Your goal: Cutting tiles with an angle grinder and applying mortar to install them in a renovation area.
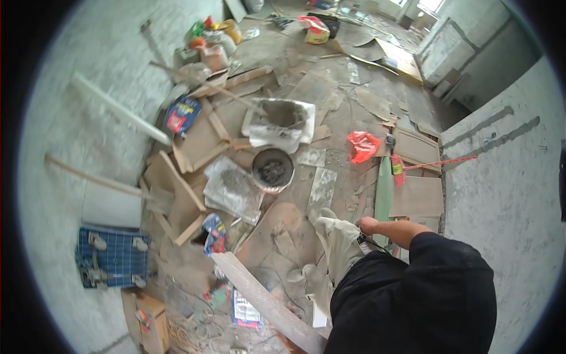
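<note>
Head camera: right hand [367, 225] curled at 4 o'clock, against the light trousers [339, 242]; cannot tell whether it grips anything. Pale plank [269, 301] at 6 o'clock, pointing toward 11. Judgement: support it near mid-length, far end clear of the blue packet [216, 234]. Left hand not made out; reddish blur [287, 344] beneath the plank unidentified. Plank's near end runs out of sight.

Dusty floor [183, 265] is carrying round bucket [275, 189] just beside white tub [309, 121]; red bag [364, 146] is lying farther right, cardboard box [155, 331] standing lower left.
</note>
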`<move>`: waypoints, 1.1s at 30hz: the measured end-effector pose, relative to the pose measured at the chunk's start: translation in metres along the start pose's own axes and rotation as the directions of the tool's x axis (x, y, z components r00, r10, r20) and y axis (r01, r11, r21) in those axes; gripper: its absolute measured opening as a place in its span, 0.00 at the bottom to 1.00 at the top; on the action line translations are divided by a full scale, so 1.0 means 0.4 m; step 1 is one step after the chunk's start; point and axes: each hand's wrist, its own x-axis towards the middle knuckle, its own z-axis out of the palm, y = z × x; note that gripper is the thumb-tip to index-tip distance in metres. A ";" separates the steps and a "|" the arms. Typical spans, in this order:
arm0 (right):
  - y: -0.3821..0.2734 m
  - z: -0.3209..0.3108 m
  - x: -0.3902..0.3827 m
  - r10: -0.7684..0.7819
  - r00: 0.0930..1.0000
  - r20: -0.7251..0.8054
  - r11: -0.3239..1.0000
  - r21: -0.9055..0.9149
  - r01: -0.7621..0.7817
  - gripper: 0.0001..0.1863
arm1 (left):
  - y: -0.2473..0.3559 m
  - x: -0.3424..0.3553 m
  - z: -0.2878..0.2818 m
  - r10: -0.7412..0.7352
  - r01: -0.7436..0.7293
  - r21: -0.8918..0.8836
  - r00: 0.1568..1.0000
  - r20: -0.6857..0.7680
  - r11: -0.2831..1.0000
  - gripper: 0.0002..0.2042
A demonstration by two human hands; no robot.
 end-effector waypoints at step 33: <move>1.634 -1.148 0.024 0.843 0.385 0.375 -0.384 0.922 -0.057 0.13 | -0.540 2.452 2.473 -0.526 0.075 0.937 0.841 0.124 0.341 0.46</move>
